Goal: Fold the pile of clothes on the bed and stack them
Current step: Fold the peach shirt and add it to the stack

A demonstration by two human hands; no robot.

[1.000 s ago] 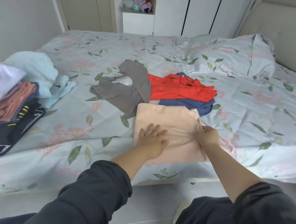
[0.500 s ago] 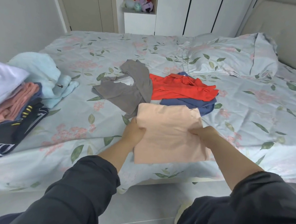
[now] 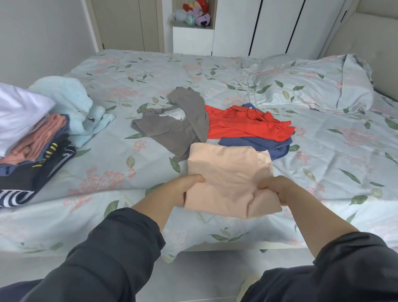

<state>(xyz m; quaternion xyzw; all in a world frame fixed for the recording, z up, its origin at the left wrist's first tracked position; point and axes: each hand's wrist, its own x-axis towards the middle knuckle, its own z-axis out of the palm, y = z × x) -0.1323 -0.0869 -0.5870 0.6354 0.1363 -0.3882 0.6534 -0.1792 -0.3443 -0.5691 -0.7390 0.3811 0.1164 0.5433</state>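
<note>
Grip: left hand [image 3: 181, 189] and right hand [image 3: 277, 189] each clenched on a side edge of the folded peach garment [image 3: 229, 174], the left thumb on top and the cloth bunched under the right. This was judged a two-sided hold meant to keep the folds together for carrying. The peach garment sat at the near edge of the bed [image 3: 151, 76]; whether it was lifted clear could not be told. Unfolded items: a grey garment [image 3: 176, 130] met its far-left corner, and a blue garment [image 3: 276, 146] lay just beyond its far-right corner with a red garment [image 3: 242, 125] spread on top. The stack of folded clothes [image 3: 23, 152] lay well to its left, the likely destination. A pale blue fleecy item [image 3: 79, 102] lay just behind that stack. A pillow [image 3: 315, 86] lay well beyond to the right.
</note>
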